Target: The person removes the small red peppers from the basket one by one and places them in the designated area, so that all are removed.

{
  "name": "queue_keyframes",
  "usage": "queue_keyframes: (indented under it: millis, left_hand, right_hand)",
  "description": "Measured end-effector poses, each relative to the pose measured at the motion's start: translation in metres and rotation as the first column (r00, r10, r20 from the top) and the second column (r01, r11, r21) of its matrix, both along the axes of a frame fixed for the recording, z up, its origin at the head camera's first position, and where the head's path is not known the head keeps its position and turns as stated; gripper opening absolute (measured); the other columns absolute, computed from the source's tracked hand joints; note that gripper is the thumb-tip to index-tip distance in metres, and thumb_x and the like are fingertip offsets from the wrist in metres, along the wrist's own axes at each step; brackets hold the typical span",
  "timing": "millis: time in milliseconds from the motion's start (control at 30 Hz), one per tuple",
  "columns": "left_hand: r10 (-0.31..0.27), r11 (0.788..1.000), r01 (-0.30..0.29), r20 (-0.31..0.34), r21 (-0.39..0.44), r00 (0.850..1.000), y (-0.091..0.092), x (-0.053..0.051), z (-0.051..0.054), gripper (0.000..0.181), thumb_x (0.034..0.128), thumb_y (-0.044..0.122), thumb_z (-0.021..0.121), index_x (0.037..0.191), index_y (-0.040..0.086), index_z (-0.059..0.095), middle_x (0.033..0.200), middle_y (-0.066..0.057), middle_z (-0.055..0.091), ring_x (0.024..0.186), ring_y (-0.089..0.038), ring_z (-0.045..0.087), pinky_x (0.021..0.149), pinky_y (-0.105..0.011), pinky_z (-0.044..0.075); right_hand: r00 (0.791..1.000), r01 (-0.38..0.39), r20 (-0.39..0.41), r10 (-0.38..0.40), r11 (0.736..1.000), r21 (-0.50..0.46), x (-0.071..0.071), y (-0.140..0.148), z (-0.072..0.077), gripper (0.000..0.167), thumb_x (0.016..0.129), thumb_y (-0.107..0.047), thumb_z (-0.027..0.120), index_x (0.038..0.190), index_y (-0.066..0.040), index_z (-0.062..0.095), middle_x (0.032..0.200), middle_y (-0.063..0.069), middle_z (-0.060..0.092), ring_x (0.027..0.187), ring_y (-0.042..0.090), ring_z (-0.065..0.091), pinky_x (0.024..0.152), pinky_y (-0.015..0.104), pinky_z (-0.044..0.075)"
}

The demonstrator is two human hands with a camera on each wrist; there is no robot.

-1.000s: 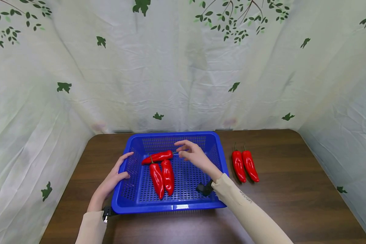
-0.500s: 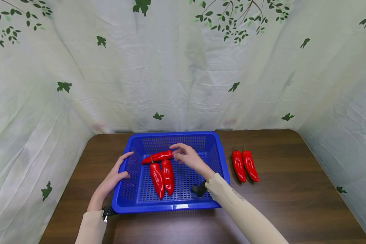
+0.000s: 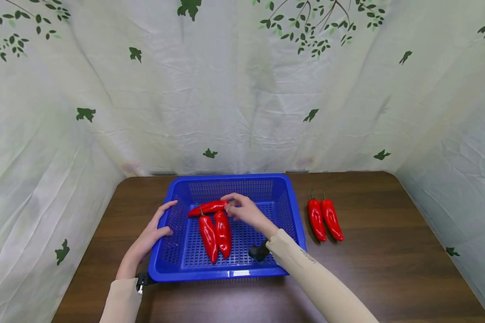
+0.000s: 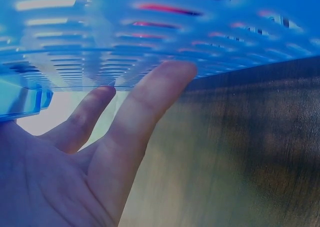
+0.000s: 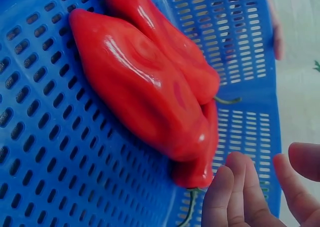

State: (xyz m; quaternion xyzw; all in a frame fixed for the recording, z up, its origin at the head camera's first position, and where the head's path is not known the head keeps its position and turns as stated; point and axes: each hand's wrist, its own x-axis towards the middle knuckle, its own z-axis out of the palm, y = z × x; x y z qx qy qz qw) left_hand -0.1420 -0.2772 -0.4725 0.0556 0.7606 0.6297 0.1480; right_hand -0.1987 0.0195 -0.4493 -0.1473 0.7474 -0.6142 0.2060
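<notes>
A blue plastic basket sits on the table with three red peppers inside. One pepper lies crosswise at the back; a left pepper and a right pepper lie side by side in front of it. My left hand holds the basket's left side, thumb and forefinger over the rim; other fingers lie along the outer wall. My right hand is over the basket beside the back pepper's stem end. In the right wrist view its fingers and thumb are apart, with nothing between them.
Two more red peppers, a nearer one and an outer one, lie on the brown wooden table right of the basket. A pale leaf-printed cloth hangs behind and at both sides.
My right hand has moved left and slightly down, up to the back pepper's stem end. The left hand and all the peppers stay where they were.
</notes>
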Motion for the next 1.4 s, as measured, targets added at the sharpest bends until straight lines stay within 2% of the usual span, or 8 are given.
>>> queue_keyframes:
  millis: [133,300,500,667,900,1067,1267,1400]
  left_hand:
    - [-0.001,1.0,0.001,-0.007,-0.006,1.0,0.0,-0.001,0.0,0.073,0.0847,0.002,0.046,0.149,0.024,0.019,0.151,-0.022,0.006,0.12,-0.052,0.032,0.082,-0.054,0.047]
    - [-0.004,1.0,0.004,-0.009,-0.006,1.0,0.0,-0.001,-0.001,0.074,0.0846,0.002,0.045,0.15,0.024,0.019,0.151,-0.022,0.005,0.121,-0.053,0.031,0.082,-0.055,0.047]
    - [0.001,1.0,-0.001,-0.005,0.001,1.0,0.0,-0.001,-0.002,0.074,0.084,0.001,0.046,0.15,0.023,0.019,0.151,-0.021,0.007,0.119,-0.052,0.033,0.08,-0.052,0.048]
    - [-0.002,1.0,0.002,-0.006,0.015,1.0,0.0,-0.001,-0.002,0.074,0.084,0.001,0.046,0.15,0.023,0.02,0.151,-0.021,0.007,0.118,-0.051,0.034,0.079,-0.05,0.048]
    - [-0.004,1.0,0.004,-0.007,0.018,1.0,0.0,-0.001,-0.002,0.074,0.0842,0.0,0.046,0.15,0.024,0.019,0.151,-0.02,0.008,0.118,-0.051,0.034,0.079,-0.049,0.048]
    - [-0.004,1.0,0.004,-0.009,0.016,1.0,0.0,-0.001,-0.003,0.074,0.084,0.0,0.046,0.15,0.023,0.02,0.15,-0.021,0.008,0.118,-0.051,0.034,0.079,-0.049,0.048]
    - [-0.003,1.0,0.003,-0.018,0.005,1.0,0.0,-0.001,-0.003,0.074,0.084,0.001,0.046,0.15,0.023,0.02,0.151,-0.02,0.007,0.118,-0.051,0.034,0.08,-0.049,0.047]
    - [-0.001,1.0,0.001,-0.019,0.002,1.0,0.0,-0.001,-0.003,0.074,0.0839,0.001,0.046,0.15,0.023,0.02,0.151,-0.02,0.008,0.118,-0.051,0.034,0.08,-0.049,0.047]
  right_hand:
    - [1.0,-0.016,0.007,0.016,1.0,0.021,-0.001,-0.003,-0.002,0.036,0.094,-0.005,0.051,0.129,0.0,0.054,0.11,0.024,0.06,0.098,0.039,0.057,0.084,0.052,0.047]
    - [0.997,-0.072,0.017,0.071,0.996,0.057,-0.001,-0.005,-0.005,0.038,0.091,-0.003,0.053,0.129,-0.002,0.054,0.11,0.023,0.059,0.096,0.036,0.06,0.081,0.05,0.049]
    - [0.99,-0.128,0.062,0.124,0.989,0.07,-0.001,-0.007,-0.008,0.039,0.089,-0.004,0.055,0.128,-0.003,0.056,0.121,0.023,0.053,0.1,0.03,0.055,0.082,0.051,0.048]
    - [0.989,-0.129,0.092,0.119,0.985,0.113,0.0,-0.009,-0.01,0.04,0.087,-0.004,0.058,0.128,-0.005,0.058,0.126,0.02,0.049,0.105,0.027,0.05,0.082,0.049,0.048]
    - [0.986,-0.135,0.118,0.119,0.981,0.139,0.001,-0.01,-0.011,0.044,0.084,-0.002,0.06,0.128,-0.004,0.058,0.127,0.018,0.049,0.098,0.023,0.049,0.076,0.045,0.048]
    - [0.983,-0.15,0.13,0.13,0.977,0.152,0.001,-0.011,-0.013,0.046,0.084,-0.003,0.061,0.13,-0.006,0.058,0.127,0.017,0.049,0.095,0.021,0.05,0.078,0.047,0.048]
    - [0.976,-0.177,0.156,0.15,0.969,0.174,0.002,-0.011,-0.015,0.046,0.085,-0.004,0.061,0.131,-0.008,0.057,0.131,0.017,0.048,0.103,0.023,0.051,0.082,0.047,0.047]
    - [0.973,-0.194,0.157,0.168,0.966,0.171,0.003,-0.011,-0.015,0.047,0.086,-0.003,0.06,0.132,-0.008,0.056,0.131,0.017,0.048,0.099,0.023,0.052,0.081,0.047,0.047]
